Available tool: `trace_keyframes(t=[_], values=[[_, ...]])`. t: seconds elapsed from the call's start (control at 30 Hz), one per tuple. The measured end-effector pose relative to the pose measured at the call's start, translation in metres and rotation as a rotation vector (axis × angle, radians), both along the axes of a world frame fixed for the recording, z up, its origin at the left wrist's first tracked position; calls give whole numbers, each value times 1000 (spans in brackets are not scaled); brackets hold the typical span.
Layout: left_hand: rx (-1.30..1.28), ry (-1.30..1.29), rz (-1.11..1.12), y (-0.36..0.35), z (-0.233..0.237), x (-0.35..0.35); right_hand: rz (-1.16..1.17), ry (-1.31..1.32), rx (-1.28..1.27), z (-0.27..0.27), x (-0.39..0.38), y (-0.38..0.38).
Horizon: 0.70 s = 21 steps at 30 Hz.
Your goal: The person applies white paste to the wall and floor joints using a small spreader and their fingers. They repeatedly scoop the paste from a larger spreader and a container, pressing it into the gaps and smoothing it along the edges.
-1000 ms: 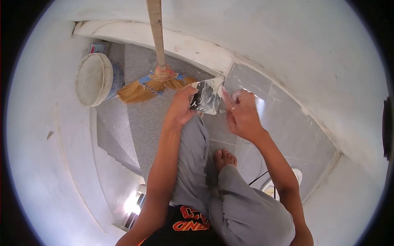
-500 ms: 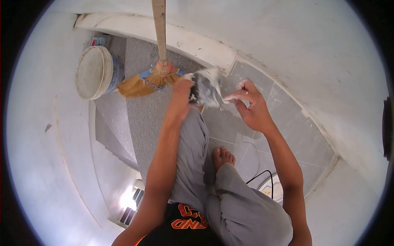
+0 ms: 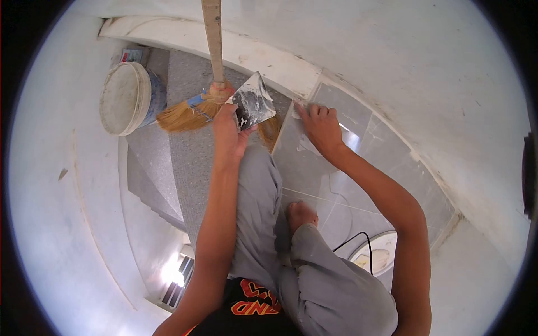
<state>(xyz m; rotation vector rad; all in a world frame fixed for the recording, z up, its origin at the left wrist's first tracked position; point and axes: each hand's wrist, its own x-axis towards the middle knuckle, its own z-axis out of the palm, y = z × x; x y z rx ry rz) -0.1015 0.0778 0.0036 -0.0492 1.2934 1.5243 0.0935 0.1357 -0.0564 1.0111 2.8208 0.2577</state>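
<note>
My left hand (image 3: 227, 131) is closed on the near edge of a dark, flat square plate (image 3: 254, 103) smeared with white putty. The plate is held tilted in front of the broom's bristles. Over on the grey tiles (image 3: 291, 159), my right hand (image 3: 322, 126) rests with its fingers bent at the tile edge, close to the white skirting. Something pale shows at its fingertips; whether that is putty or a small tool I cannot make out. Beneath that hand, a pale smear marks the tile.
A broom (image 3: 190, 115) with a wooden handle stands on the speckled grey step (image 3: 193, 162). To its left is a whitish bucket (image 3: 126, 98) with a printed packet (image 3: 131, 55) behind it. A round white container (image 3: 381, 252) with a black cable (image 3: 370, 246) sits by my right knee. Stairs descend at left.
The right hand has moved from beside the plate to the tile edge, up and left. My left hand has shifted left with the plate, which now shows sharply.
</note>
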Motion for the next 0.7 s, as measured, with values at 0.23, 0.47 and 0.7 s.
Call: trace_keyframes(t=[0.23, 0.47, 0.7], values=[[12, -6, 18, -1, -4, -1, 28, -262, 70, 17, -9, -10], [-40, -6, 26, 0, -5, 0, 5, -269, 96, 12, -18, 0], [-46, -7, 7, 0, -3, 0, 11, -353, 43, 15, 3, 2]])
